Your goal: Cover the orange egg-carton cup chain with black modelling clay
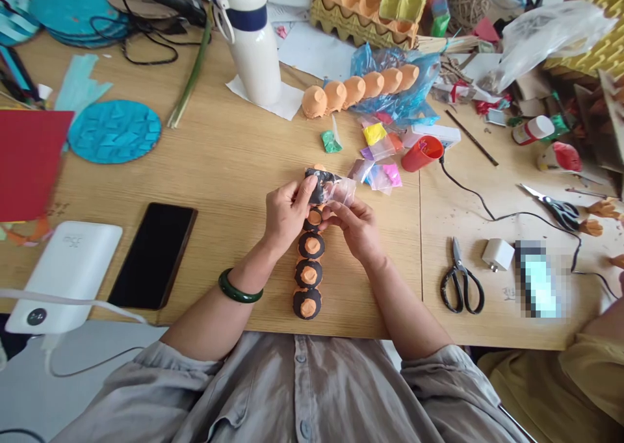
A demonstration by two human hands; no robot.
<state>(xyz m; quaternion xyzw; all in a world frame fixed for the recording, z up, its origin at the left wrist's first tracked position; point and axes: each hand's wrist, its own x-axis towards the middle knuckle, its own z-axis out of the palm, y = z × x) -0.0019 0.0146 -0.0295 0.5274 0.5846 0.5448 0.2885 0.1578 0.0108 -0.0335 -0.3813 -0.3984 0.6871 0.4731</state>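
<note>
I am watching both hands working together over the middle of the wooden table (224, 164). The left hand (285, 212) is pinching a small clear plastic bag of black clay (325, 186) between thumb and fingers, and the right hand (357, 225) is gripping the same bag from the other side, its fingers closed on the clear plastic end. The bag is sitting just above the far end of a row of orange egg-carton cups ringed in black (309, 267), which is lying on the table between the two forearms. A green bangle (238, 290) is circling the left wrist. Left of the hands a black phone (153, 254) is lying face up beside a white power bank (63, 274). Beyond the hands, small bags of coloured clay (377, 164) are lying near a red cup (422, 154). Black scissors (461, 280) are lying to the right.
</note>
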